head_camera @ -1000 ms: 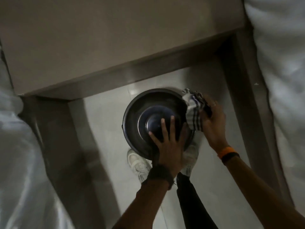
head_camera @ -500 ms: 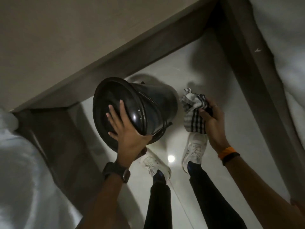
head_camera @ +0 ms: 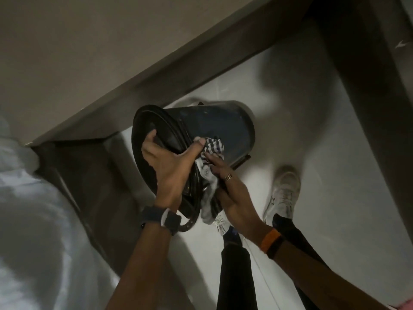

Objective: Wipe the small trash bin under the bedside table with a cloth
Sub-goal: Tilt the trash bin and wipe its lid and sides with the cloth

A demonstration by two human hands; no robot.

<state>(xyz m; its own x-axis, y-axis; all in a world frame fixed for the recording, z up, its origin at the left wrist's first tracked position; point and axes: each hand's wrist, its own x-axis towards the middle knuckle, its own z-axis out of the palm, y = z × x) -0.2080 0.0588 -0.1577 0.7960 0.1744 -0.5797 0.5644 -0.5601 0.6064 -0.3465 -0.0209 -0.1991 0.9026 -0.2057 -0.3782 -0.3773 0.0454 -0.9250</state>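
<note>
A small black trash bin (head_camera: 214, 128) is held off the floor, tipped on its side, its lidded top facing left toward me. My left hand (head_camera: 169, 166) grips the top rim, thumb over the edge and fingers on the lid. My right hand (head_camera: 230, 189) presses a black-and-white checked cloth (head_camera: 210, 162) against the bin's side wall just below the rim. Part of the cloth hangs down between my two hands.
The beige bedside table top (head_camera: 89, 52) fills the upper left, its dark leg (head_camera: 366, 74) at the upper right. White bedding (head_camera: 29, 220) lies at the left. My white shoes (head_camera: 283, 191) stand on the pale floor (head_camera: 335, 175) below the bin.
The bin has tipped further onto its side and turned. My right hand moved left from beside the bin and now presses the cloth on its wall. My left hand shifted to the rim.
</note>
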